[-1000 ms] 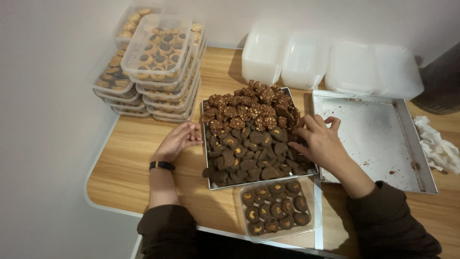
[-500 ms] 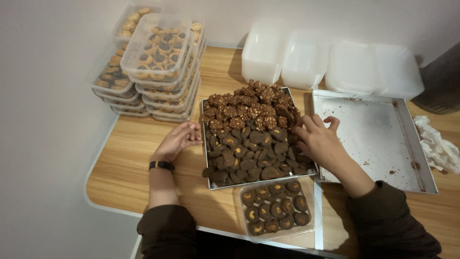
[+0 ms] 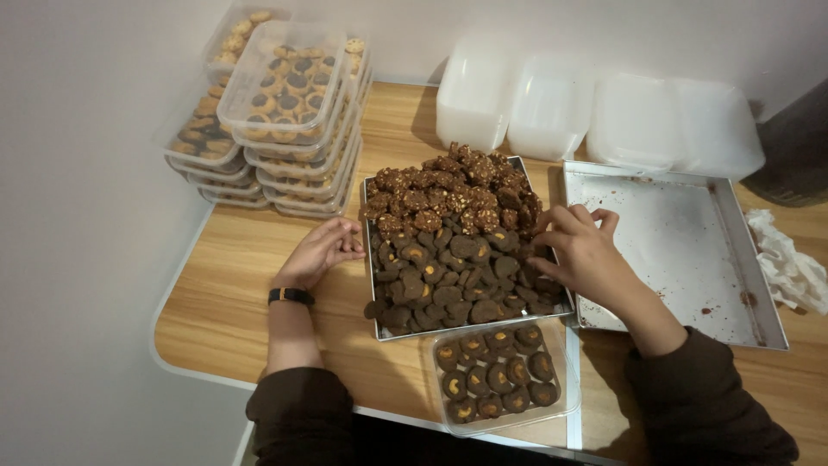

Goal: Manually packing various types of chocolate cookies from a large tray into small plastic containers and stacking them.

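A metal tray [image 3: 371, 250] piled with dark chocolate cookies [image 3: 453, 250] sits in the middle of the wooden table. My left hand [image 3: 321, 250] rests on the table at the tray's left edge, fingers loosely curled, holding nothing. My right hand [image 3: 580, 250] reaches into the right side of the pile, fingers touching cookies; whether it grips one is hidden. In front of the tray a clear plastic box [image 3: 565, 393] holds several cookies laid flat in rows.
An empty metal tray [image 3: 681, 250] with crumbs lies to the right, a crumpled white tissue [image 3: 789, 267] beyond it. Stacks of filled clear boxes [image 3: 276, 121] stand at the back left. Empty white plastic containers [image 3: 595, 112] line the back wall.
My right hand has shifted slightly at the right edge of the cookie pile. My left hand stays by the tray's left edge.
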